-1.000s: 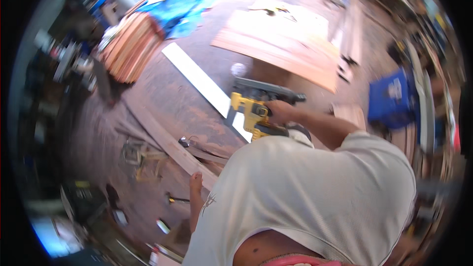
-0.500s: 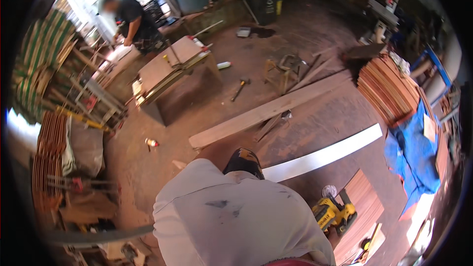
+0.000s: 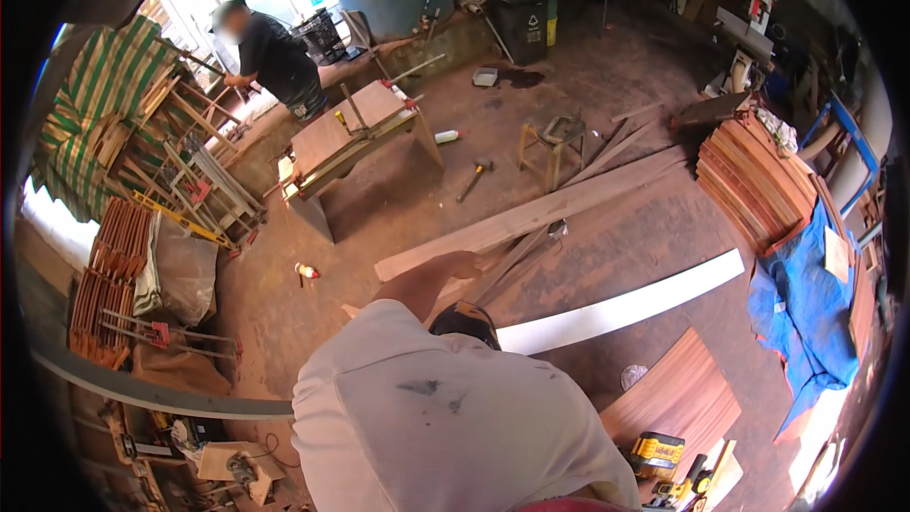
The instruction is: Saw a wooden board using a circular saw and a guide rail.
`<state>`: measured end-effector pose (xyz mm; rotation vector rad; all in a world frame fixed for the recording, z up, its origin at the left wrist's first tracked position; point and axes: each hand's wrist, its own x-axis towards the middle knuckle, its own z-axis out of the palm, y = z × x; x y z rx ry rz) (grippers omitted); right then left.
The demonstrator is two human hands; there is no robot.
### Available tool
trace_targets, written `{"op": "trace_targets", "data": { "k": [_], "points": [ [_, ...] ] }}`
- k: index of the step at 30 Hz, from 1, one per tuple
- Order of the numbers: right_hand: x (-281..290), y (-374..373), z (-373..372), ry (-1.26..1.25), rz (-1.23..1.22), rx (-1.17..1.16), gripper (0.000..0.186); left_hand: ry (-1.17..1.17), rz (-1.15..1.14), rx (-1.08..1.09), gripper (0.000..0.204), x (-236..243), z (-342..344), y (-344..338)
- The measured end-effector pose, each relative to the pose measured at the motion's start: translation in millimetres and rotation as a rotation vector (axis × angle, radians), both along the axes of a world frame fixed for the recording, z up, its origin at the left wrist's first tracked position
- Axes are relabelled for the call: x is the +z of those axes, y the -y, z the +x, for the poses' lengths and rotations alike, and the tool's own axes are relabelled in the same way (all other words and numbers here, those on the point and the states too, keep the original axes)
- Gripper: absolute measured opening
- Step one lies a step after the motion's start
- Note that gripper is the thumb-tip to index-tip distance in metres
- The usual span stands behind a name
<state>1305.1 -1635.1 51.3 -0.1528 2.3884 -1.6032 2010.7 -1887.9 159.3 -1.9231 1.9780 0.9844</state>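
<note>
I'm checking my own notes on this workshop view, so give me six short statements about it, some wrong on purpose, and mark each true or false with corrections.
1. The left grip is near the long plank. True.
2. The long plank is painted blue. False: it is brown wood.
3. A hammer lies on the floor beyond the plank. True.
4. The right grip is in plain view. False: it cannot be seen.
5. A yellow-and-black tool shows at the lower right, by a reddish-brown board. True.
6. The white strip lies on top of the hammer. False: the two are apart, with the plank between them.
</note>
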Motion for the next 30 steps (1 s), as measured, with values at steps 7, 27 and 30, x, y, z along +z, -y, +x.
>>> {"op": "trace_targets", "data": {
  "k": [7, 27, 30],
  "points": [
    [-26.3, -38.2, 12.5, 0.013, 0.023, -0.099, 0.058, -0.001, 0.021, -0.05, 0.059, -32.0, 1.2, 4.5],
    [8.6, -57.7, 35.8, -0.117, 0.374, 0.557, 0.065, -0.289, -0.027, 0.124, 0.047, -138.5, 54.5, -175.4],
    [18.5, -35.1, 106.9, -0.086, 0.426, 0.728, 0.065, -0.274, 0.015, 0.163, 0.05, -159.6, 105.0, -252.4]
  ]
}}
